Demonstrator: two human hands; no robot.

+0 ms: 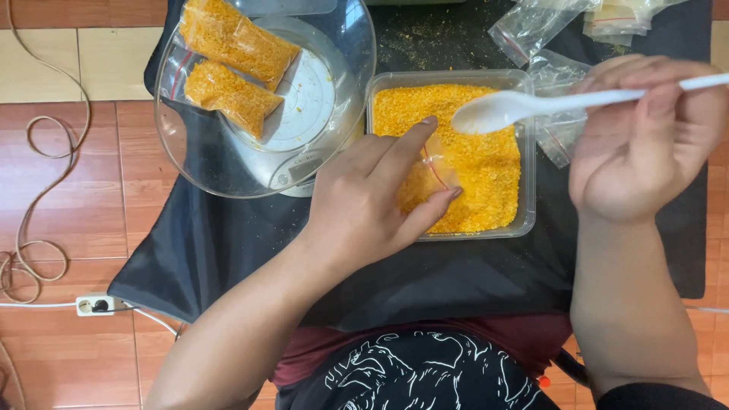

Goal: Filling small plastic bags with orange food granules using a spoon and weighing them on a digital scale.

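Black cloth (228, 243) covers the work surface over the red floor tiles, biggest thing I see, everything sits on it. Next down, the clear glass bowl (220, 163) on a white kitchen scale (304, 99), upper left, with two filled packets (231, 64) of orange crumbs lying in it side by side. Just right of the bowl, the clear rectangular tub (525, 152) holds loose orange crumbs (486, 182), roughly level, near full. Top right, a pile of empty clear bags (547, 26), well apart from the bowl. My left hand (372, 201) hangs over the tub, thumb and forefinger pinched on a small clear zip bag (437, 171) with a red seal line, the other fingers loosely curled; the bag mouth looks barely parted, hard to tell. My right hand (645, 144) is closed around the handle of a white plastic spoon (501, 110), bowl of the spoon above the crumbs and looking empty, near the bag but not touching. My read for doing this well: keep the bag mouth spread wide and low over the tub so spill drops back in, load the spoon modestly, tip it right at the opening. Stray crumbs (425, 38) already dot the cloth behind the tub.
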